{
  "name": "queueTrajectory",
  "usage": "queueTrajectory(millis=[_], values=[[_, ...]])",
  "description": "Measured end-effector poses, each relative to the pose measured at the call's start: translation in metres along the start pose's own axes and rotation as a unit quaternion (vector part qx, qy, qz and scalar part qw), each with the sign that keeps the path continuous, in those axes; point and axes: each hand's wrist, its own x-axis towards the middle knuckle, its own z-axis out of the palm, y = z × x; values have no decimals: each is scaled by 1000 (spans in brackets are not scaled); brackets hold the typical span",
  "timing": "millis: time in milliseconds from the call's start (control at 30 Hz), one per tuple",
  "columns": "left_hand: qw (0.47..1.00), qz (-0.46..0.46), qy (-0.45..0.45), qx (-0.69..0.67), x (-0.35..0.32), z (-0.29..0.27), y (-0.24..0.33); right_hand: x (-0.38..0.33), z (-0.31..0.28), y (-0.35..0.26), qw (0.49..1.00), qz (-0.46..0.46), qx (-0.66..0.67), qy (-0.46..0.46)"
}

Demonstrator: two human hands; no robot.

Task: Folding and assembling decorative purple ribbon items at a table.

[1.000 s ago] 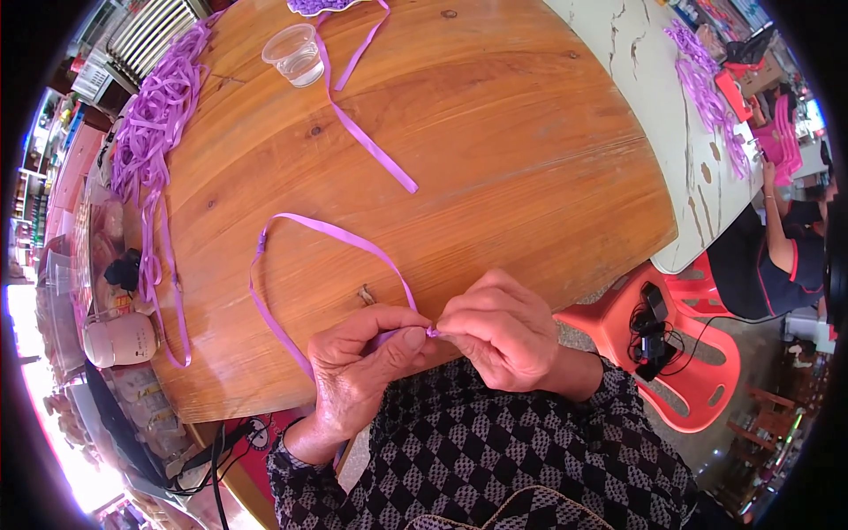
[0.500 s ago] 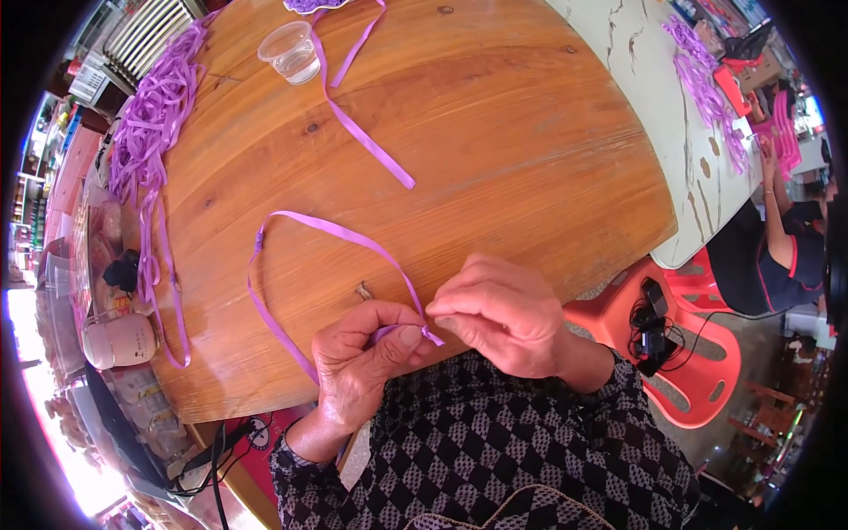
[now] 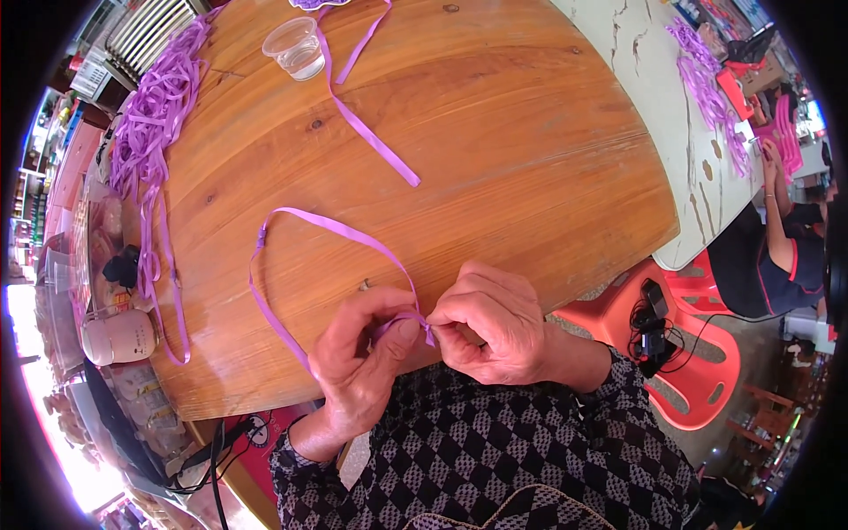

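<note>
A narrow purple ribbon runs in a loop over the wooden table, with a small dark purple join on its left side. Close to the table's near edge, my left hand pinches the ribbon between thumb and fingers, where it forms a small loop or knot. My right hand is right beside it, thumb and fingertips pressed together at the ribbon's short end. Those fingertips partly hide that end. Farther up the table lies another ribbon strip, apart from both hands.
A clear plastic cup of liquid stands at the far side. Tangled purple ribbons lie along the left edge, near a pink jar. To the right are a white marbled table, a red plastic stool holding cables, and another person's arm.
My right hand has moved slightly left and down, and its fingertips now meet the ribbon's end. My left fingers have shifted a little around the small knot.
</note>
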Motion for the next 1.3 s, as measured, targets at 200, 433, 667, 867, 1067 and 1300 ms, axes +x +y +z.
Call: queueTrajectory(millis=[200, 433, 667, 867, 1067, 1300], values=[[933, 235, -73, 263, 4, -12, 0, -1, 0, 1, 1000, 11, 25, 4], [910, 280, -51, 301, 6, -9, -8, -3, -6, -7, 976, 172, 129, -39], [889, 305, -46, 338, 5, -9, -8, -7, -2, -16, 873, 401, 272, -50], [915, 258, -3, 310, 3, -7, -12, 0, -8, -14, 772, 500, 387, -69], [909, 262, 13, 324, 4, -8, -14, 2, -7, -17, 814, 469, 333, -84], [938, 177, -19, 298, 5, -9, -4, -2, -2, -16, 867, 407, 277, -83]])
